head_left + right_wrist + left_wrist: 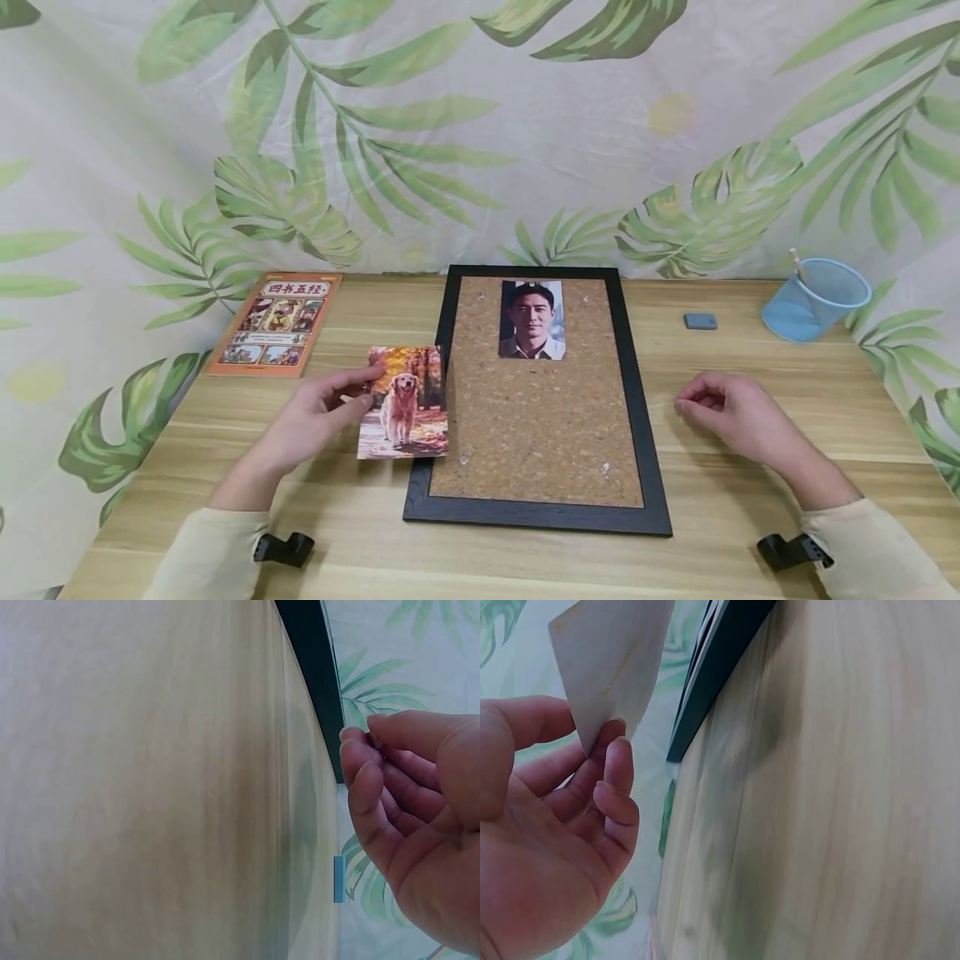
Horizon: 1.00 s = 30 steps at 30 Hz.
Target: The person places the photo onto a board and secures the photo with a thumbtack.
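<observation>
Dog photo [403,404] pinched by left hand [315,417] at corkboard's [536,417] left edge; lay it flat below the portrait [532,320]. Right hand [731,410] curled, maybe pinching something unseen.

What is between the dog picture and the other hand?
In the head view, the black-framed cork board lies between the dog photo and the right hand.
</observation>
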Motion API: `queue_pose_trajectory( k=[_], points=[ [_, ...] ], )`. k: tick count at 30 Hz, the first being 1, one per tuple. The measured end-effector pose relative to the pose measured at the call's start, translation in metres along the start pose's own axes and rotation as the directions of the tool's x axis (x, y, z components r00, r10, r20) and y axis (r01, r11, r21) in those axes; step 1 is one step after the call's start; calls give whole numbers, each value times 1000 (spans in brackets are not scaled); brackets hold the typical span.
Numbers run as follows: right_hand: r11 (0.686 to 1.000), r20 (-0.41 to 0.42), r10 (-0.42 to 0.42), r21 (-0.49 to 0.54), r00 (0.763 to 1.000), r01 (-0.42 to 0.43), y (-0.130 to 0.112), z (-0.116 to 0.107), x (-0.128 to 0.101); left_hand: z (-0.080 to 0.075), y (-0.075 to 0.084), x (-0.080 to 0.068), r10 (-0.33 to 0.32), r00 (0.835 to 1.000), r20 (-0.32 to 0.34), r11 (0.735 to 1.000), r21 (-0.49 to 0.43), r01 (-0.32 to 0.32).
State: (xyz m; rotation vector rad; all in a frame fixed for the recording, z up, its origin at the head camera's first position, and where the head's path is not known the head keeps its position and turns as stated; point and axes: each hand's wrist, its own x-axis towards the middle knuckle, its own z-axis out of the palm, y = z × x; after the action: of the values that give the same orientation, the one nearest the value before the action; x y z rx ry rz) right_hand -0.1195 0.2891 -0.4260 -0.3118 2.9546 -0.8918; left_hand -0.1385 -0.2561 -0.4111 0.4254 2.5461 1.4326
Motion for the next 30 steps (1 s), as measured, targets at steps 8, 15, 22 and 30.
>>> queue_pose_trajectory(
  k=[8, 15, 22, 30],
  points=[
    [996, 31, -9, 88, 999, 6, 1, 3, -1, 22, 18, 12, 66, 994, 86, 997, 24, -68],
    [985, 51, 39, 169, 998, -47, -2, 2, -4, 43, 34, 24, 124, 977, 171, 991, 20, -129],
    [979, 63, 39, 199, 997, -50, -8, 4, -3, 63, 46, 35, 129, 956, 264, 989, 39, -144],
    [965, 97, 42, 254, 994, -65, -14, 5, -3, 84, 56, 46, 115, 929, 353, 991, 24, -132]
  ],
)
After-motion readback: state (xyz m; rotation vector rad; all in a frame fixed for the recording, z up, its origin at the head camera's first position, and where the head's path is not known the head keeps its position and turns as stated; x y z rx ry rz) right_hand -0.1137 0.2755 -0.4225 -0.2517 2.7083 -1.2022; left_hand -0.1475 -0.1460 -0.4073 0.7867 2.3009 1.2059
